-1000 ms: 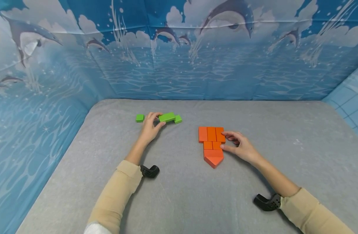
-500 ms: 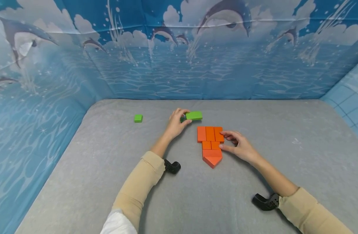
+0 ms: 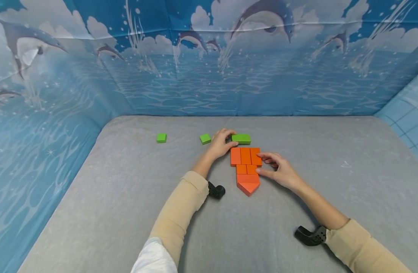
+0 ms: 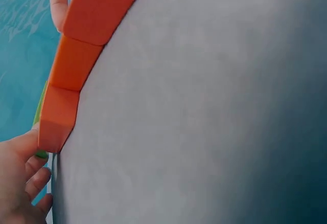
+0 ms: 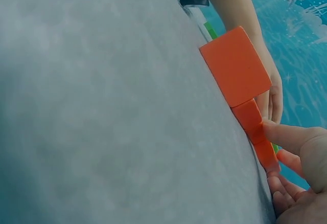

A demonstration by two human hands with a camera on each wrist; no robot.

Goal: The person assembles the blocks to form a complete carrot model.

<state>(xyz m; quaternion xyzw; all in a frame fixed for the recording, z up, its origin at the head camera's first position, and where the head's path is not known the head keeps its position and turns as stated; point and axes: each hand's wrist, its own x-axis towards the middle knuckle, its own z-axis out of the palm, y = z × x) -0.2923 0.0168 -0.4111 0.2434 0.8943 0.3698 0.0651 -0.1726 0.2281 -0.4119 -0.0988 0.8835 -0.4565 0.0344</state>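
Note:
My left hand (image 3: 222, 144) pinches the left end of a long green block (image 3: 241, 138) between thumb and fingers, just behind the orange blocks. On the grey surface, several orange blocks (image 3: 245, 156) lie together as one flat shape, with a pointed triangular block (image 3: 248, 187) at the near end. Thumb and fingers of my right hand (image 3: 280, 172) rest against the right side of this group. The right wrist view shows that thumb on a small orange block (image 5: 249, 119). In the left wrist view, orange blocks hide most of the green block (image 4: 41, 104).
Two small green blocks lie farther left: one (image 3: 205, 139) beside the left hand, another (image 3: 161, 138) more to the left. Grey cloth (image 3: 127, 182) covers the surface. A blue curtain printed with dolphins (image 3: 209, 83) stands behind it. Black devices (image 3: 310, 236) are strapped on both wrists.
My left hand has carried the long green block rightward, from beside the small green blocks to behind the orange group. My right hand has stayed against the orange blocks.

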